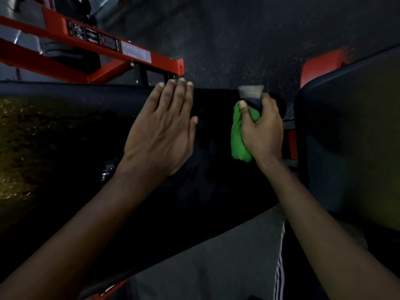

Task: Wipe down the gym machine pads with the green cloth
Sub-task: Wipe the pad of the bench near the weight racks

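Note:
A long black pad (65,131) of the gym machine stretches across the view from the left. My left hand (164,126) lies flat on it, fingers straight and together, near its far edge. My right hand (263,131) grips a bunched green cloth (238,137) together with a dark bottle that has a pale cap (251,92), over the pad's right end. A second dark pad (350,137) stands at the right, apart from both hands.
The red machine frame (104,46) with warning labels runs along the far left behind the pad, and a red bracket (320,66) shows at the right. Dark speckled floor (249,35) lies beyond. Grey trousers (205,267) with a striped side are below.

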Motion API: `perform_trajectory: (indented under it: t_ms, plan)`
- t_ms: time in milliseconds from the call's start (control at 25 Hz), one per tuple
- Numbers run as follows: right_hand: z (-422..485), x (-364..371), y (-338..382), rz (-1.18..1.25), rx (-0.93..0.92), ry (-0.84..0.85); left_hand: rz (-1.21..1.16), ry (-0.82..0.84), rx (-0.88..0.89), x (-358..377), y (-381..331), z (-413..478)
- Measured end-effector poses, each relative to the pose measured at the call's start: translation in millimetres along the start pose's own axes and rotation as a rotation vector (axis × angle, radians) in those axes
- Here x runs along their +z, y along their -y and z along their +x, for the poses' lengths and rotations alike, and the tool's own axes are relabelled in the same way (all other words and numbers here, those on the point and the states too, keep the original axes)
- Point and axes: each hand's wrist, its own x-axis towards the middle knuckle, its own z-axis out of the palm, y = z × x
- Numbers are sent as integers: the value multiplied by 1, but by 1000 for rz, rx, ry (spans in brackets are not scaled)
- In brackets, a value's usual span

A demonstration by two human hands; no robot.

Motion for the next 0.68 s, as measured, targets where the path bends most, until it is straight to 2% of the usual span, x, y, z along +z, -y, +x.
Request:
perform_trajectory:
  t_ms: [80, 160, 360, 480, 560, 680]
  plan:
    - [0, 3, 11, 14, 2, -37, 12, 1, 6, 2, 0, 1]
    - [-23, 2, 21, 29, -77, -15, 18, -4, 6, 3, -1, 2]
    - [-116, -4, 23, 132, -234, 237, 10, -10, -2, 1, -1, 3]
    - [-97, -2, 22, 113, -222, 155, 13, -7, 4, 2, -1, 3]
    - [-65, 3, 26, 78, -155, 55, 16, -17, 4, 3, -1, 3]
    - [-43, 5, 25, 59, -67, -6, 28, -35, 8, 7, 0, 3]
